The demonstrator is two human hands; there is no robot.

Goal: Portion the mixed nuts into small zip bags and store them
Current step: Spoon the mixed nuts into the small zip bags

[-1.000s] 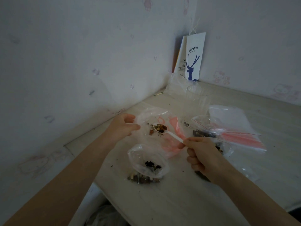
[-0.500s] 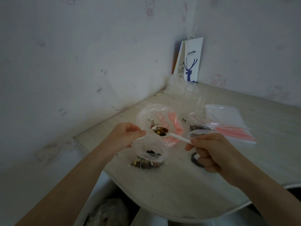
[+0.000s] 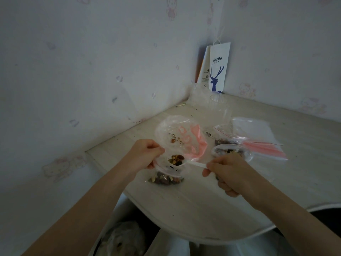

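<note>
A pale table (image 3: 203, 209) fills the corner between two papered walls. A white paper bag (image 3: 218, 69) with a blue deer is propped in the far corner, at twelve o'clock from the work, and a clear cup (image 3: 218, 104) stands just in front of it. Near the front edge stands a small zip bag (image 3: 166, 175), its bottom already holding a layer of mixed nuts (image 3: 166, 180). The left hand (image 3: 145, 156), at nine o'clock of that bag, pinches the rim of its mouth between thumb and fingers and holds it wide. The right hand (image 3: 230, 172), at three o'clock, grasps the handle of a white plastic spoon (image 3: 196, 164) with thumb and forefinger, the other fingers curled under. The spoon's bowl, heaped with nuts, hangs right over the open mouth. At twelve o'clock of the small bag lies the large supply bag (image 3: 184, 137) with pink print, showing only a few crumbs inside. At two o'clock sits a second bag (image 3: 230, 151) with nuts in it, and beyond that a pile of empty bags (image 3: 258, 139) with red seals. The step in hand looks like filling this portion. The next move calls for a turn of the right wrist to tip the load in, with the left holding the mouth wide and steady, since the thin plastic could fold and spill nuts onto the table. After that the strip wants pressing closed.
</note>
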